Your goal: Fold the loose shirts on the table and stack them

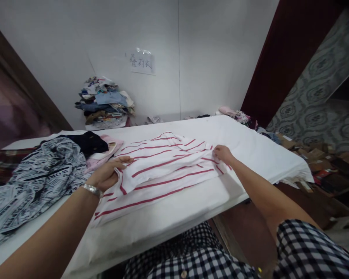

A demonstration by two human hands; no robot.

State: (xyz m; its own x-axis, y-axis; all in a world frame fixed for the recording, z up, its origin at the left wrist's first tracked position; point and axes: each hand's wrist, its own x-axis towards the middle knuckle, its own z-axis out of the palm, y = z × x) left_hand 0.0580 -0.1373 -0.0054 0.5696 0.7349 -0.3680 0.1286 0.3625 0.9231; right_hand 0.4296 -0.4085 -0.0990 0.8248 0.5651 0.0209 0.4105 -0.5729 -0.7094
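On a white-covered table (250, 151), a red-striped white shirt (163, 157) is spread, seemingly only partly folded, with one layer held over the flat, unfolded remainder, its ends pinched by the nearly closed left hand (109, 173) and the similarly closed right hand (223, 154).

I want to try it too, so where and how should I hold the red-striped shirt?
Probably pinch its edge at both ends, one of your hands coming from each side. The striped shirt is spread wide, and such thin cloth would likely sag if held at one end. Here the left hand and right hand hold opposite ends.
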